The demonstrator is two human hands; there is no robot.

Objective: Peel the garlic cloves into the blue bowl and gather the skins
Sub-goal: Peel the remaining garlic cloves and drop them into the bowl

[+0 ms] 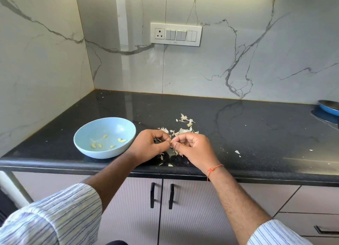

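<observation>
Both the left hand (pixel 149 147) and right hand (pixel 192 147) are pinching one garlic clove (pixel 171 142) beside the blue bowl (pixel 104 137), so I'd be peeling over the skins (pixel 180 131) pile.

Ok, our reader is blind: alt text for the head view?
Left hand and right hand pinch a garlic clove over scattered garlic skins on a black countertop; a blue bowl holding peeled cloves sits left.

blue pan (pixel 330 107) cut off, pinched clove (pixel 171 142) hidden
</observation>
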